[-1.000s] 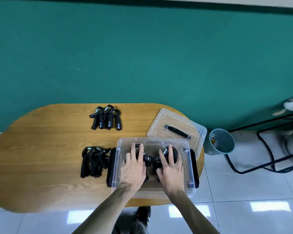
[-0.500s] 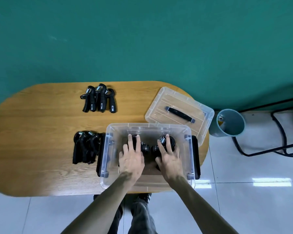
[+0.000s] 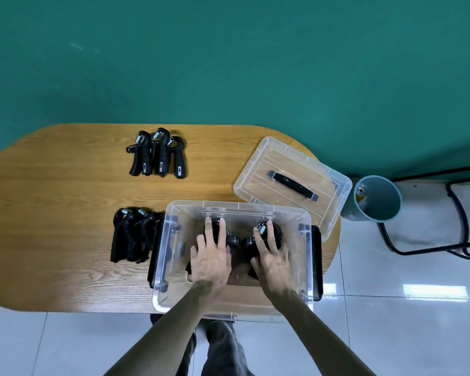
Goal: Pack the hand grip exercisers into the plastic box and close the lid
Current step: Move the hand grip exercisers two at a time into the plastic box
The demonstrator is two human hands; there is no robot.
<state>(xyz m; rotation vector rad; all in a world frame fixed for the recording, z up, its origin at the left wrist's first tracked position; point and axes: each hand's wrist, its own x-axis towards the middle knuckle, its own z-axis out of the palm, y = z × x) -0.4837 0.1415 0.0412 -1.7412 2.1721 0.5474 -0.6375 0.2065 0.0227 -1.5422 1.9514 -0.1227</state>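
A clear plastic box (image 3: 239, 206) stands open at the table's near edge. Inside it lie black hand grip exercisers, one under each hand. My left hand (image 3: 212, 256) rests flat on the left exerciser (image 3: 232, 240), fingers straight and slightly apart. On the right exerciser (image 3: 276, 230) lies my right hand (image 3: 272, 257), held the same way. Neither hand curls around anything. Three more exercisers (image 3: 158, 153) stand in a row at the back of the table. Another bunch (image 3: 132, 234) lies just left of the box. The clear lid (image 3: 258, 169) with its black handle lies behind the box to the right.
The wooden table (image 3: 52, 199) has rounded ends and backs onto a green wall. A grey-blue bin (image 3: 375, 198) stands on the tiled floor right of the table. Further right is a black metal frame (image 3: 461, 213). My legs show under the near edge.
Both hands stay flat on the exercisers inside the box. Only the view has shifted; nothing on the table has moved.
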